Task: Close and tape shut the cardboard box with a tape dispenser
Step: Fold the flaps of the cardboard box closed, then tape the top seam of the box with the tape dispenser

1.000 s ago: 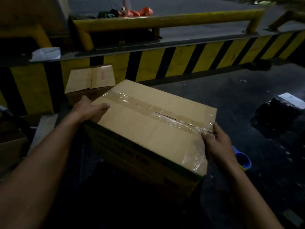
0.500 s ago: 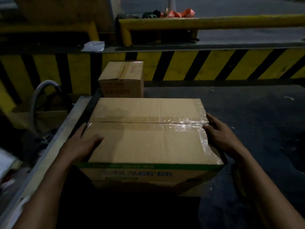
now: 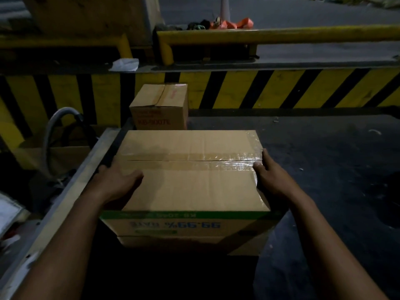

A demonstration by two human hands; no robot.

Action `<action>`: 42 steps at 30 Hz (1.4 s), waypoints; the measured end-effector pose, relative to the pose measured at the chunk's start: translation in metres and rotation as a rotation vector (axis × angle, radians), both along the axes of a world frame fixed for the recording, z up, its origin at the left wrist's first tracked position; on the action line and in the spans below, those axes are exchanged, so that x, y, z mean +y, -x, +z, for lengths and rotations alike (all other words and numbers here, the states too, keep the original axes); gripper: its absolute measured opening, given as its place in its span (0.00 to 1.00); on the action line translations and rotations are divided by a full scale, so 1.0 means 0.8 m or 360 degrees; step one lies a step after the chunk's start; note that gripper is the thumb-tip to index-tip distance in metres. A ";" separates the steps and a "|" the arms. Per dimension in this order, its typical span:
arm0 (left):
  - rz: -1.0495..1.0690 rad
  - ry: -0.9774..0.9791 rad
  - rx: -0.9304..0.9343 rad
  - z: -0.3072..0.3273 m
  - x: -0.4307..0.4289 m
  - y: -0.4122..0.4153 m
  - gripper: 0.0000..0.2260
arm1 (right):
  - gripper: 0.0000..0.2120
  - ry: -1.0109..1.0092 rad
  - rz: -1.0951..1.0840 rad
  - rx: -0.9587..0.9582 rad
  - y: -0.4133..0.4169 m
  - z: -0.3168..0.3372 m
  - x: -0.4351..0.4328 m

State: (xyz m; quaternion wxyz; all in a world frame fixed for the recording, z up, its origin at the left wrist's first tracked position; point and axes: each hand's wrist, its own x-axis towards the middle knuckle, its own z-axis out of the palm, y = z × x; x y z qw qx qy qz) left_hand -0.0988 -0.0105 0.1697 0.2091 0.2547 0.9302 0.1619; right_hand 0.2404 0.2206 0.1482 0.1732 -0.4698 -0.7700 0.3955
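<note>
- The left hand [image 3: 118, 182] grips the left top edge of the taped carton [image 3: 190, 189]: the thumb lies on the lid and the fingers curl down the side.
- The taped carton sits between both hands, just in front of a smaller box [image 3: 160, 107].
- The right hand [image 3: 270, 180] clasps the right edge, thumb on the tape seam.

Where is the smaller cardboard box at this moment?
In the head view, the smaller cardboard box stands left of centre, just beyond the large taped box, in front of the yellow-and-black striped wall.
</note>
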 end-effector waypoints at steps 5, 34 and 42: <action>-0.0138 0.0226 0.0486 0.008 0.032 -0.051 0.32 | 0.32 -0.0019 -0.0133 0.0010 0.003 -0.012 -0.003; -0.1305 -0.0161 0.0735 -0.047 0.196 -0.267 0.30 | 0.15 -0.0004 -0.0496 -0.1311 -0.229 -0.285 -0.004; -0.1285 -0.0186 0.0685 -0.046 0.194 -0.267 0.30 | 0.11 -0.0198 -0.0675 -0.0767 -0.222 -0.237 0.006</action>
